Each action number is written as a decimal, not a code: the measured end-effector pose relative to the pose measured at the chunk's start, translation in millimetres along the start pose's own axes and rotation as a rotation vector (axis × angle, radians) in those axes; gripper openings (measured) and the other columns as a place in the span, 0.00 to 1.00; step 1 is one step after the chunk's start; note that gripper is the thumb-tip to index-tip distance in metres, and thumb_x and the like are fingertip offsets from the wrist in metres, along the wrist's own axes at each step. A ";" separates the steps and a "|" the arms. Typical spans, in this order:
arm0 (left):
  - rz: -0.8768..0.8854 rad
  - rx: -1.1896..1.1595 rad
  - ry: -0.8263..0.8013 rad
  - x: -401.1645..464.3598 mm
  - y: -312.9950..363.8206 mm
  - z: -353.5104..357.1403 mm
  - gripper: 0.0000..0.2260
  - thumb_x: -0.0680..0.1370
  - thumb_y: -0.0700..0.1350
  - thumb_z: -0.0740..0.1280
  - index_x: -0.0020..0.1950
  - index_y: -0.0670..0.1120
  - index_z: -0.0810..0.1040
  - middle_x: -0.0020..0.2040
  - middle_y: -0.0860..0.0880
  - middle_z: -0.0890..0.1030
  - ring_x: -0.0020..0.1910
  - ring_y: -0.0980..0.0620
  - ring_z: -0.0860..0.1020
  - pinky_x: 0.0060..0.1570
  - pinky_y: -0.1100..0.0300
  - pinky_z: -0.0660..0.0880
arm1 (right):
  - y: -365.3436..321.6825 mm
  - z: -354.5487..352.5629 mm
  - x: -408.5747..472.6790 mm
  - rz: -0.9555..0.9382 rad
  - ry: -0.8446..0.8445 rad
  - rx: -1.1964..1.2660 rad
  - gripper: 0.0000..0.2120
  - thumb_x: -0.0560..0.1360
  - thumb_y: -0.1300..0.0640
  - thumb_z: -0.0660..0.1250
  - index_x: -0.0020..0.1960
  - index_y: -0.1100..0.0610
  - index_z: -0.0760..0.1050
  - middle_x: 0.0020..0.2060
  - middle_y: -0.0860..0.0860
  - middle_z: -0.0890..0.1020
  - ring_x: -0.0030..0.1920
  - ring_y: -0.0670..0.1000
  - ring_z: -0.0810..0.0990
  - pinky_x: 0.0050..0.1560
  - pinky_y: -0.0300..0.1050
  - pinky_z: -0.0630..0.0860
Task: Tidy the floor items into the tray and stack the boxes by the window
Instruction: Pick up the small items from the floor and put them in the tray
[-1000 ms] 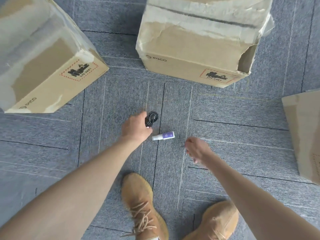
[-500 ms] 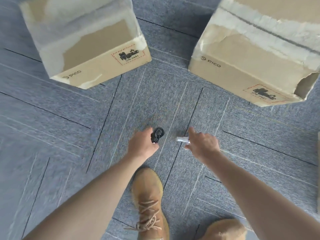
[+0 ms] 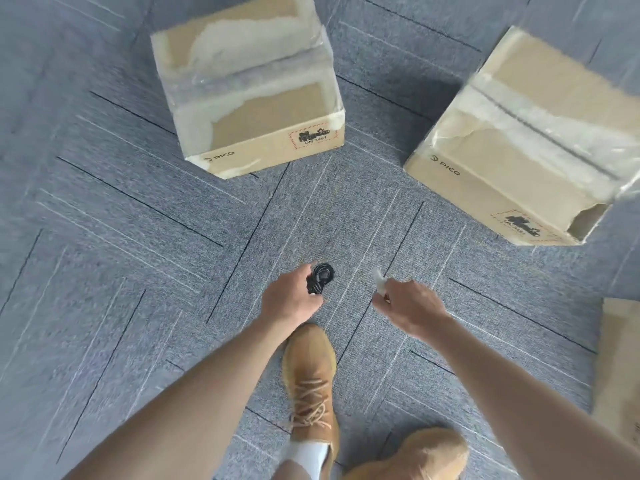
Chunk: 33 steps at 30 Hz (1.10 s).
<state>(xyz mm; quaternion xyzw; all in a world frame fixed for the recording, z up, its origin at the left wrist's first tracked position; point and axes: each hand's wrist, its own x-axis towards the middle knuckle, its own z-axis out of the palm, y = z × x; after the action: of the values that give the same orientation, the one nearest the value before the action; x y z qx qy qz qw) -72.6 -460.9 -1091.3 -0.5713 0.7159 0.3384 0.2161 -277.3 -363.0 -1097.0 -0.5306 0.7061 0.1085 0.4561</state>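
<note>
My left hand (image 3: 290, 298) grips a small coiled black cable (image 3: 321, 278), held a little above the grey carpet. My right hand (image 3: 408, 304) holds a small white tube (image 3: 380, 283); only its white end sticks out past my fingers. Two taped cardboard boxes stand on the floor ahead: one (image 3: 252, 88) at upper middle, another (image 3: 530, 140) at upper right with a torn corner. A third box's edge (image 3: 621, 362) shows at the right border. No tray is in view.
My two tan shoes (image 3: 310, 375) (image 3: 426, 455) stand on the carpet below my hands. Grey carpet tiles (image 3: 104, 271) stretch to the left and between the boxes.
My right hand closed on the white tube and lifted it off the carpet. The view swung left, so the boxes shifted right in the frame. My left hand kept the black cable.
</note>
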 end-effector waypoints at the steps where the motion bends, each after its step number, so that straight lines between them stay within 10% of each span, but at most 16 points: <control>1: -0.003 -0.013 -0.003 -11.8 2.6 -12.5 0.20 0.74 0.49 0.71 0.63 0.47 0.73 0.44 0.50 0.82 0.37 0.51 0.81 0.37 0.54 0.82 | -8.9 -9.8 -9.9 0.016 0.003 0.041 0.12 0.82 0.45 0.55 0.46 0.52 0.67 0.30 0.47 0.72 0.24 0.45 0.68 0.22 0.40 0.68; 11: -0.041 -0.184 0.032 -158.4 36.3 -194.0 0.16 0.74 0.49 0.71 0.58 0.47 0.72 0.42 0.51 0.80 0.36 0.51 0.80 0.35 0.59 0.80 | -139.0 -173.4 -146.8 0.043 0.058 0.381 0.11 0.80 0.48 0.62 0.51 0.56 0.69 0.39 0.50 0.75 0.36 0.50 0.75 0.41 0.50 0.81; 24: -0.066 -0.372 0.322 -370.4 22.1 -465.0 0.13 0.73 0.50 0.71 0.54 0.48 0.74 0.41 0.51 0.82 0.35 0.53 0.79 0.31 0.60 0.77 | -341.5 -391.2 -336.7 -0.148 0.139 0.198 0.11 0.78 0.47 0.61 0.44 0.54 0.70 0.39 0.54 0.81 0.39 0.53 0.80 0.37 0.46 0.75; 33: -0.248 -0.590 0.541 -544.8 -13.2 -508.4 0.09 0.72 0.47 0.70 0.48 0.50 0.72 0.36 0.53 0.78 0.30 0.57 0.74 0.27 0.64 0.68 | -454.8 -420.0 -438.0 -0.373 -0.065 0.146 0.13 0.80 0.46 0.61 0.52 0.57 0.72 0.40 0.49 0.78 0.36 0.45 0.80 0.27 0.35 0.71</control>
<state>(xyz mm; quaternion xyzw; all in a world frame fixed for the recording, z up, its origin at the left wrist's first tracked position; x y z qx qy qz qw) 117.7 -468.4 -370.7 -0.7589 0.5450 0.3379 -0.1136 -104.6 -533.7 -378.6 -0.6141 0.5864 -0.0123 0.5281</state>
